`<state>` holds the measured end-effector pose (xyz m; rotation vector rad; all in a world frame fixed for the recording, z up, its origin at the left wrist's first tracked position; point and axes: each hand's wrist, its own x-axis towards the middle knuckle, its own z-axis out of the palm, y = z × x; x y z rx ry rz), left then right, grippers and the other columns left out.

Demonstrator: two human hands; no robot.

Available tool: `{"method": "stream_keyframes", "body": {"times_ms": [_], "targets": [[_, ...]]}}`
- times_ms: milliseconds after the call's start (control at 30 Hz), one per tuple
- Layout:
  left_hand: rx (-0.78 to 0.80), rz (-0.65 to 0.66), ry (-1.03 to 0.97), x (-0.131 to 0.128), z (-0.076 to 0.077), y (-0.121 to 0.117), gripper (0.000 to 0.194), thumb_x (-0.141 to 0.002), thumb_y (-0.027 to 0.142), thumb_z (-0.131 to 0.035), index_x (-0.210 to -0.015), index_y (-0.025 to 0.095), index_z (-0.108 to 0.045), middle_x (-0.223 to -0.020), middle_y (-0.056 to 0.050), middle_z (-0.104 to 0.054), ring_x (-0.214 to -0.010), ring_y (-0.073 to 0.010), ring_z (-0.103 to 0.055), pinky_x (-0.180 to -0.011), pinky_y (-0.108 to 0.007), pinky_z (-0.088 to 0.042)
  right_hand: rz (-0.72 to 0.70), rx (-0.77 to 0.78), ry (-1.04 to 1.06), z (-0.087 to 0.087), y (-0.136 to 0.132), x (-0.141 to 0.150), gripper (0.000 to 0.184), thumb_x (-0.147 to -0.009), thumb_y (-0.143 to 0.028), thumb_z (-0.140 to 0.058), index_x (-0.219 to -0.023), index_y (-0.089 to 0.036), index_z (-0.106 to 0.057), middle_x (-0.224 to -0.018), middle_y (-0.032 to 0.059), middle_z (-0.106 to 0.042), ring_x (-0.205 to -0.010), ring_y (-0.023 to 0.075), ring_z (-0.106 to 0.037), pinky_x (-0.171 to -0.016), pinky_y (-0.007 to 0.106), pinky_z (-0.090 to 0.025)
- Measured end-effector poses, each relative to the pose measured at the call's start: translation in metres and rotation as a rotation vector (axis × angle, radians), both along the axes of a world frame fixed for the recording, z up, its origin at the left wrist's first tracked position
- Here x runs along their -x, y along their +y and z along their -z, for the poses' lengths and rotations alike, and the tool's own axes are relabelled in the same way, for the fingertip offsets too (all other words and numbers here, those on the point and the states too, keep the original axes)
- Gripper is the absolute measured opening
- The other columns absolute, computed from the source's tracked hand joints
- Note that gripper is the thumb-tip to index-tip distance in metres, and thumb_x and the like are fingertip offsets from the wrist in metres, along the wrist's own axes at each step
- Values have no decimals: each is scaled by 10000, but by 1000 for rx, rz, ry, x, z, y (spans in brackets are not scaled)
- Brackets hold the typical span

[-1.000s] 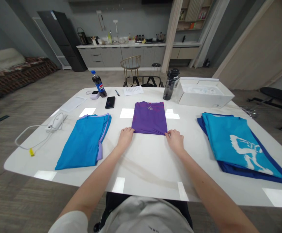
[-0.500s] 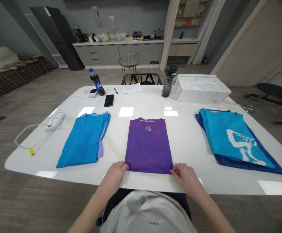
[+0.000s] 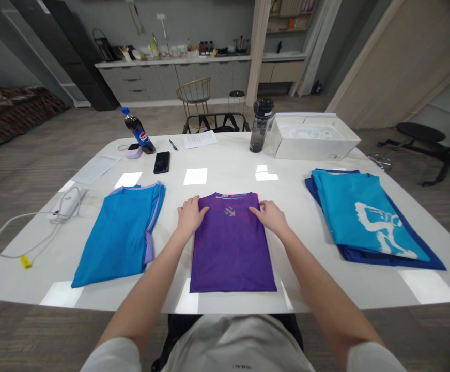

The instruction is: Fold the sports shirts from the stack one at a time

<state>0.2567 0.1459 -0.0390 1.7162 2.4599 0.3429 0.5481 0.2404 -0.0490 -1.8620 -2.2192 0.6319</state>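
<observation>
A folded purple T-shirt (image 3: 230, 248) lies flat on the table in front of me, its collar at the far end and a small grey print below it. My left hand (image 3: 190, 214) is at its far left corner, thumb resting on the fabric and fingers spread beside the edge. At the far right corner, my right hand (image 3: 273, 216) lays its thumb on the cloth, with the fingers apart from it along the side. To the left lies a folded blue shirt (image 3: 116, 232) with lilac trim. A teal shirt (image 3: 348, 206) with a white print rests on a dark blue garment (image 3: 436, 263) at right.
On the white table (image 3: 225, 170) stand a cola bottle (image 3: 141, 135), a dark drink bottle (image 3: 261, 126) and a white box (image 3: 313, 147). A phone (image 3: 161, 162), a pen (image 3: 173, 145), papers (image 3: 200, 139) and a power strip (image 3: 66, 204) with a trailing cable lie around.
Both hands have left the purple T-shirt's near corners and moved forward to its far corners. The pinching fingers have opened. The camera view has shifted slightly.
</observation>
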Motion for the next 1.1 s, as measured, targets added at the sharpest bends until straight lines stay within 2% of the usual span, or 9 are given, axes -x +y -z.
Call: {"method": "stream_keyframes", "body": {"times_ms": [67,133,267,400,533,700,867,1000,1100], "targets": [[86,-50,-25,8,4,32,534,-929,486,-611,-1355,172,-541,-1331,-189,-638,-1253,-357,-577,-1023,-499,-428,37,28,-67,-1,24,16,534,-900,-642,-601,-1139,-171,-684,-1170,151,-682,-1069,303,-648,-851,391,-479],[175,-95,-90,15,8,51,532,-872,500,-679,-1285,180,-586,-1291,-169,-674,-1231,-350,-604,-1016,-480,-437,41,30,-121,0,35,24,472,-908,-598,-618,-1115,-179,-688,-1180,152,-683,-1092,312,-638,-862,407,-471],[266,-92,-207,21,12,64,367,-839,455,-711,-1121,223,-679,-1192,-109,-738,-1185,-326,-645,-992,-448,-452,11,-22,-139,9,37,25,369,-955,-533,-586,-1111,-217,-696,-1182,138,-676,-1107,307,-620,-882,420,-448],[79,20,-177,11,12,56,237,-904,375,-637,-1085,232,-689,-1199,-98,-727,-1183,-312,-632,-978,-454,-459,-5,-143,-30,14,25,12,274,-993,-442,-541,-1050,-217,-686,-1063,109,-668,-1005,264,-617,-839,365,-442],[-193,263,-233,-9,1,42,166,-958,307,-562,-1067,247,-672,-1078,-58,-740,-1054,-244,-660,-946,-387,-484,-15,-384,192,7,-3,-19,266,-1019,-403,-486,-939,-213,-654,-953,85,-625,-909,241,-588,-799,336,-442],[-349,609,-217,-51,-44,26,191,-990,340,-533,-1030,238,-690,-1008,-55,-739,-982,-235,-662,-944,-397,-479,41,-611,350,-23,-65,-79,254,-1026,-406,-486,-938,-225,-641,-922,73,-606,-887,245,-567,-789,358,-442],[-426,737,-331,-122,-99,18,237,-997,404,-519,-1012,237,-686,-952,-40,-725,-900,-210,-657,-875,-353,-504,184,-733,381,-70,-122,-144,240,-1020,-410,-495,-890,-236,-599,-903,73,-597,-883,251,-565,-800,384,-449],[-443,834,-524,-191,-136,17,248,-976,434,-553,-982,232,-696,-925,-27,-728,-855,-182,-652,-819,-303,-512,284,-833,348,-119,-145,-204,248,-1018,-414,-489,-834,-260,-551,-809,46,-569,-811,240,-559,-770,379,-461],[-483,847,-760,-240,-162,21,266,-947,458,-606,-944,211,-705,-862,-9,-714,-785,-157,-626,-766,-280,-507,389,-996,297,-164,-141,-250,260,-998,-444,-524,-819,-258,-558,-752,21,-554,-740,219,-548,-723,362,-458]]}}
